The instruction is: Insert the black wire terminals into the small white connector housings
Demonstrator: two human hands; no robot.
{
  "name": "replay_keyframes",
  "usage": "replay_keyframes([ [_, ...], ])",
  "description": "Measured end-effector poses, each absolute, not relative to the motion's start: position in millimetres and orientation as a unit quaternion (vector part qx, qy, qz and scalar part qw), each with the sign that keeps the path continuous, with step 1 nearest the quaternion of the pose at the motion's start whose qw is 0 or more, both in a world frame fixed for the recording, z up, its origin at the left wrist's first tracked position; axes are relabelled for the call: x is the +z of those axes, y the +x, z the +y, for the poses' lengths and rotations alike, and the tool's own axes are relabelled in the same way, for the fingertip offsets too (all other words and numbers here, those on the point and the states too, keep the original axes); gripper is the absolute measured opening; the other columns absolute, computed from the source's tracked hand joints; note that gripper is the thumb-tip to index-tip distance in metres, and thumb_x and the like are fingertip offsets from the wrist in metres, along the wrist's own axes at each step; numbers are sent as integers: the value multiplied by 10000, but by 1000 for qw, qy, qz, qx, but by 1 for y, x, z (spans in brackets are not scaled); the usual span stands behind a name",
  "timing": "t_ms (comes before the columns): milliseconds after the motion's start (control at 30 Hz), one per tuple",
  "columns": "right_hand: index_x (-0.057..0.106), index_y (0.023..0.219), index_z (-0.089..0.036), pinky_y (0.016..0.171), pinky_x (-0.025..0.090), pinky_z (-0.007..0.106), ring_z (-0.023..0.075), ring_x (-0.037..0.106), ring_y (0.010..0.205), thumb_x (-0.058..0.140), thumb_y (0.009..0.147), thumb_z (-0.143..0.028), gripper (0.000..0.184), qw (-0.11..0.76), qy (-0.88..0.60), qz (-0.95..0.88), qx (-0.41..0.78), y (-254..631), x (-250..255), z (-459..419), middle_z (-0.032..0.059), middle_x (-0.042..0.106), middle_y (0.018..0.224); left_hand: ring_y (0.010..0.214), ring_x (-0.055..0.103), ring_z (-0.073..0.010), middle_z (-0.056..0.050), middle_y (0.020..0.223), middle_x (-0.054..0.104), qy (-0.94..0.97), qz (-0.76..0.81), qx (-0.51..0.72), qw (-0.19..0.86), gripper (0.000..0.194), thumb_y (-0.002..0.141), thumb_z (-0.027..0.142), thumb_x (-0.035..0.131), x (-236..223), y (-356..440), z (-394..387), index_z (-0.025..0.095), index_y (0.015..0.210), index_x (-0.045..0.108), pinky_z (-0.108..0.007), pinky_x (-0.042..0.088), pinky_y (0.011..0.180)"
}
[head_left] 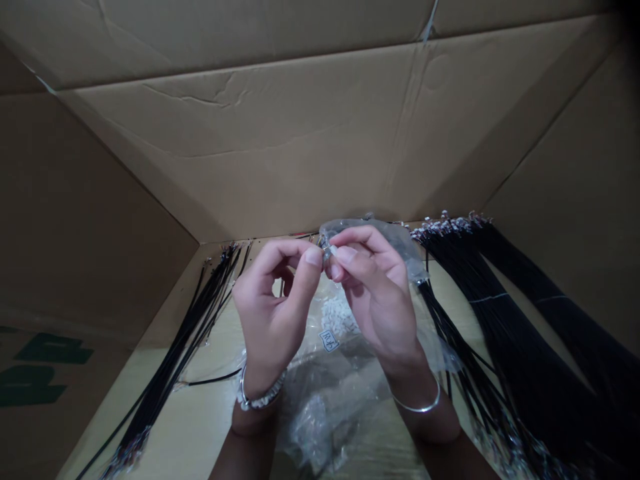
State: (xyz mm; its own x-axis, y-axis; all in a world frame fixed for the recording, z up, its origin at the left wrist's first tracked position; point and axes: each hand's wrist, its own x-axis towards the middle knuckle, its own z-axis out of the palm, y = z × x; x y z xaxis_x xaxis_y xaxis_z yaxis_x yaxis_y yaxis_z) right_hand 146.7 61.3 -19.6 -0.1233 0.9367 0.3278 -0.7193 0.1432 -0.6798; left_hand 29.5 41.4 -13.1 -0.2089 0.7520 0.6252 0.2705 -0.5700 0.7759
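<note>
My left hand (275, 300) is closed in a pinch, thumb against forefinger, on thin wires (326, 255) that show only partly at its fingertips. Facing it, my right hand (377, 287) pinches a small white plastic connector (333, 250) between thumb and fingers. The fingertips of both hands nearly meet; whether the wires sit inside the connector cannot be made out. Below and between the hands, a clear plastic bag (340, 380) lies on the table with a heap of small white connectors (340, 315) and a handwritten label (329, 341).
A bundle of black cables (185, 340) with bare wire ends lies at left, near one short loose cable (215, 379). Thicker black cable bundles (480, 300), tipped with white connectors (445, 225), lie at right. Cardboard walls (300, 133) enclose the wooden table (160, 400).
</note>
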Motion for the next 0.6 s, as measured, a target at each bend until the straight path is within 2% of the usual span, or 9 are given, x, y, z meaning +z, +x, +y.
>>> replay_keyframes([
  [233, 749, 898, -219, 731, 574, 242, 98, 653, 685, 766, 900, -162, 59, 647, -112, -382, 650, 145, -19, 61, -45, 705, 691, 666, 588, -102, 16, 773, 651, 585, 421, 662, 207, 96, 965, 285, 705, -15, 30, 41, 212, 904, 702, -242, 475, 586],
  [600, 731, 949, -239, 671, 567, 196, 73, 641, 667, 739, 908, -122, 124, 639, -102, -416, 639, 146, -24, 65, -56, 695, 753, 656, 586, -82, 17, 734, 632, 588, 394, 658, 257, 127, 986, 232, 674, -8, 34, 39, 185, 868, 687, -216, 458, 586],
])
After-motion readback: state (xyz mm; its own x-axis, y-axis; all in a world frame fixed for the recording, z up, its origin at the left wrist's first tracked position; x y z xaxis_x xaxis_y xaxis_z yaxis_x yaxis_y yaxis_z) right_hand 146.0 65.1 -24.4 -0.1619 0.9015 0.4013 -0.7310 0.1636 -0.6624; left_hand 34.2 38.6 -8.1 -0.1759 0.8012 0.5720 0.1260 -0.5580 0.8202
